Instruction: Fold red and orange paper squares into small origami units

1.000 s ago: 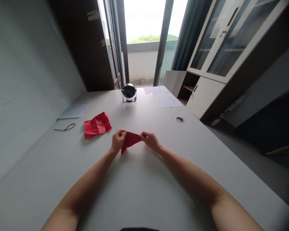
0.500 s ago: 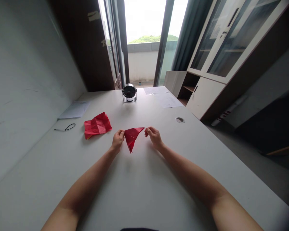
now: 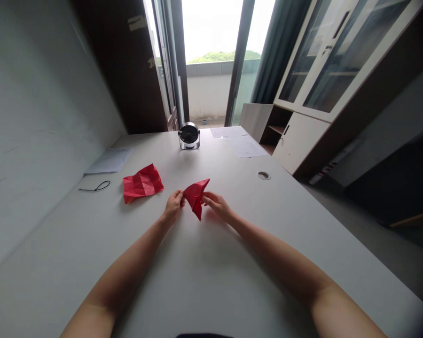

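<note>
A folded red paper triangle [image 3: 196,196] is held up just above the white table [image 3: 211,263], between both hands. My left hand [image 3: 173,207] pinches its left corner with thumb and fingers closed. My right hand [image 3: 215,205] pinches the paper's right side, fingers closed on it. One point of the paper sticks up toward the far side and another points down at the table. A second red sheet [image 3: 142,182], creased with many folds, lies flat to the left, apart from both hands.
A small round desk fan [image 3: 189,135] stands at the far middle. White papers [image 3: 109,161] and a black cord loop [image 3: 95,187] lie by the left wall. More sheets [image 3: 243,145] and a cable hole [image 3: 263,175] are to the right. Cabinets stand beyond the table's right edge.
The red triangle was turned upright. My right hand let go of it half a second ago, then came back left and pinched it again. My left hand kept its hold.
</note>
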Tool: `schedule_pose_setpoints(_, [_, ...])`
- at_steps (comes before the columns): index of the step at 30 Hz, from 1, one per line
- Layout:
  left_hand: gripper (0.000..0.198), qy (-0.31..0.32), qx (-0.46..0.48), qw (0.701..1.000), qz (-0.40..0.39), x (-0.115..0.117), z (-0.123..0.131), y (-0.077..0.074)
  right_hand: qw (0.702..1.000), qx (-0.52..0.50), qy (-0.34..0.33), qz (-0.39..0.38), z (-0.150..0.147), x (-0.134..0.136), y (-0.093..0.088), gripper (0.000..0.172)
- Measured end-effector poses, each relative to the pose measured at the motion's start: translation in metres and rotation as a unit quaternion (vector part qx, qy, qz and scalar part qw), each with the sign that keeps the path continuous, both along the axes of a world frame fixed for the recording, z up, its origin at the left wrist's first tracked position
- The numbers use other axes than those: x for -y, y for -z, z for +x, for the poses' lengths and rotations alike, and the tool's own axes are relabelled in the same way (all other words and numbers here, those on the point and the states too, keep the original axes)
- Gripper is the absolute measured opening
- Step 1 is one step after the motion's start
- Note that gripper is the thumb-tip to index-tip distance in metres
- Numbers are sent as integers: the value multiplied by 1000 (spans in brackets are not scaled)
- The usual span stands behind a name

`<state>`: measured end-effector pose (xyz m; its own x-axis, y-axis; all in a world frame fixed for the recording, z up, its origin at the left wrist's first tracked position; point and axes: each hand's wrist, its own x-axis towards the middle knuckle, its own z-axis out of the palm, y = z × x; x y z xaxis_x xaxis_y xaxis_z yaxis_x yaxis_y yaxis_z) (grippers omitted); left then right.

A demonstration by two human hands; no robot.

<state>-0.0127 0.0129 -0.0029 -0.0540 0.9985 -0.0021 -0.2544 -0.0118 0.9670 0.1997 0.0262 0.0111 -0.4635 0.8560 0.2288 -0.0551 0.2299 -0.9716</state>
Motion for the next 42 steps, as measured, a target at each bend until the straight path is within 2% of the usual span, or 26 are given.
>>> schedule_pose_setpoints(11, [28, -3, -77, 997, 11, 6, 5, -4, 998, -58, 8, -26, -4, 3, 3, 35])
schedule_pose_setpoints(16, [27, -20, -92, 995, 18, 7, 6, -6, 997, -62, 44, -11, -6, 3, 3, 37])
schedule_pose_setpoints(20, [29, 6, -93, 995, 27, 9, 8, -8, 997, -62, 46, -11, -10, 5, 1, 37])
schedule_pose_setpoints(26, [28, 50, -109, 993, 24, 13, 12, -11, 997, -34, 64, -14, -8, 3, 12, 22])
schedule_pose_setpoints(30, [30, 56, -118, 991, 17, 14, 14, -13, 996, 8, 89, 27, -5, 6, 13, 8])
schedule_pose_setpoints(33, [30, 59, -118, 991, 24, 15, 14, -15, 993, 37, 94, 64, -4, 11, 4, 16])
schedule_pose_setpoints(37, [29, 60, -121, 991, 28, 16, 15, -16, 989, 53, 88, 108, -2, 15, -6, 18])
schedule_pose_setpoints(42, [28, 65, -130, 989, 13, 17, 13, -19, 979, 70, 91, 170, 1, 12, -7, 15])
